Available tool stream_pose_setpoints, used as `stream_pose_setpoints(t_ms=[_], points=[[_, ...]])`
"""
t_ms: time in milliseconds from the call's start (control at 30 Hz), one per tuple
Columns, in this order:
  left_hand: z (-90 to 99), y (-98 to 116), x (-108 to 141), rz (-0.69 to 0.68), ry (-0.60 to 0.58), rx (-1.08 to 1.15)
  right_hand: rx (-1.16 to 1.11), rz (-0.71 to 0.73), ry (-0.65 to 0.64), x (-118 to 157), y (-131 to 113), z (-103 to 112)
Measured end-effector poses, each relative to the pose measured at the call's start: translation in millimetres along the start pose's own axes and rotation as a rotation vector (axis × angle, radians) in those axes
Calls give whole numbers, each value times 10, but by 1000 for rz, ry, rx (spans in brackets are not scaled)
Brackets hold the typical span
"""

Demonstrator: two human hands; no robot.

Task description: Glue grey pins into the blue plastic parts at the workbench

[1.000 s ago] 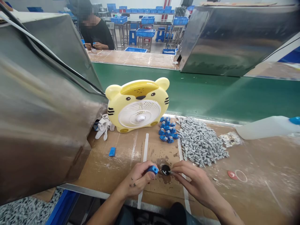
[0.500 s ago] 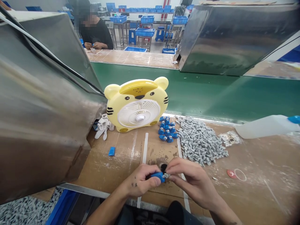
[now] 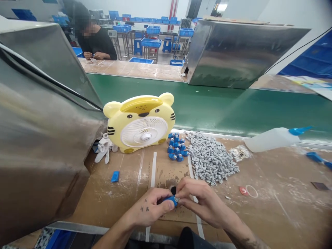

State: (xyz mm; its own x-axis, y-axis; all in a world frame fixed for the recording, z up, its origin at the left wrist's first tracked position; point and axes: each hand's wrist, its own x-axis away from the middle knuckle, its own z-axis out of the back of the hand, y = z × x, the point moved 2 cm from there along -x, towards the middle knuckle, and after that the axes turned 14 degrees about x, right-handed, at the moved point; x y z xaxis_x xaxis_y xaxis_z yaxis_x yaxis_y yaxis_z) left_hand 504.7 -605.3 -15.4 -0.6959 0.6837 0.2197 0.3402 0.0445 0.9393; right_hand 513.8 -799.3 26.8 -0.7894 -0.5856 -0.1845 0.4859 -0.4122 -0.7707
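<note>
My left hand [image 3: 151, 209] is closed around a small blue plastic part [image 3: 171, 199], gripping it between thumb and fingers. At the right end of this part, my right hand [image 3: 203, 200] has its thumb and forefinger pinched together. A bit of a small grey piece [image 3: 176, 199] shows at those fingertips, against the blue part; the fingers cover most of it. Just behind the fingertips is a dark round opening or spot [image 3: 173, 190]. Beyond my hands lie a group of similar blue parts [image 3: 177, 149] and a large heap of small grey pieces [image 3: 211, 159].
A yellow tiger-faced fan [image 3: 141, 119] stands behind, beside white gloves [image 3: 103, 147]. Metal housings rise left [image 3: 38, 131] and back right [image 3: 220, 52]. A plastic bottle [image 3: 272, 139] lies right; a blue piece [image 3: 115, 176] lies left. Across the green belt [image 3: 202, 103] sits a person [image 3: 97, 43].
My head view has turned right and slightly up, so the scene sits further left and lower. The right fingertips are closer to the blue part, covering more of the grey piece.
</note>
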Motion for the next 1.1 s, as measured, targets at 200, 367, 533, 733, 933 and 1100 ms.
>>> stream_pose_setpoints(t_ms=[200, 367, 533, 733, 933, 1100], points=[[325, 282, -64, -85, 316, -323, 226, 1, 192, -283, 307, 564], [1060, 196, 588, 41, 830, -1093, 712, -242, 260, -814, 987, 1154], [1248, -215, 944, 245, 759, -991, 802, -305, 58, -1206, 1561, 1041], [1198, -290, 905, 109, 861, -898, 887, -411, -70, -1085, 1662, 1069], [1251, -344, 797, -16, 967, -547, 931, -532, -185, -1027, 1591, 886], [1067, -429, 612, -74, 984, -279, 825, -573, -69, -960, 1557, 938]])
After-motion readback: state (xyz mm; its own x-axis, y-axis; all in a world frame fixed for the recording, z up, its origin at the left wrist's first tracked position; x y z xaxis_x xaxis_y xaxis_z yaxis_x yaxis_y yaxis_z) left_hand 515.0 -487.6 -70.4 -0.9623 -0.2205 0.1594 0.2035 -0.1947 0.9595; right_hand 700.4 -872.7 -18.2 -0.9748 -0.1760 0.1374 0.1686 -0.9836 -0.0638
